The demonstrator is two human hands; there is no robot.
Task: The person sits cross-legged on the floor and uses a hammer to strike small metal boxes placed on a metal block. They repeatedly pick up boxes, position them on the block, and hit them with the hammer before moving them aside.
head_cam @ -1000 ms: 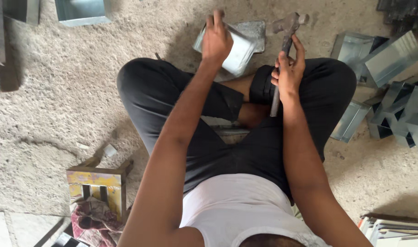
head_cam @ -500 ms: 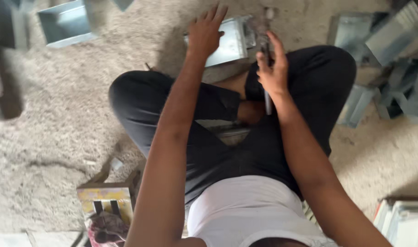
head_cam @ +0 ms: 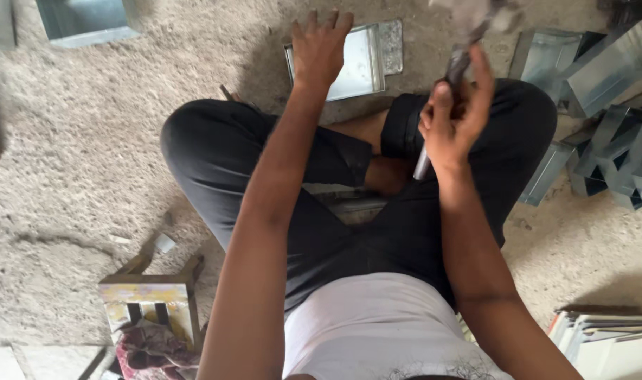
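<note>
Pressing flat with fingers spread, the left hand [head_cam: 319,43] rests on the near edge of the metal tray [head_cam: 356,62] lying on the floor [head_cam: 89,155]. Right hand [head_cam: 453,119] is closed around the hammer [head_cam: 461,56] handle, its blurred head raised above the tray's right edge. Folded metal channels [head_cam: 602,105] crowd the right side; bare floor lies left.

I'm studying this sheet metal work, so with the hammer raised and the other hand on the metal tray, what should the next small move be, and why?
Probably bring the hammer down onto the right edge of the metal tray. The right hand grips its handle with the blurred head lifted above the tray's flange, and the left hand is pressed flat on the tray's left side, steadying it on the concrete floor.
</note>
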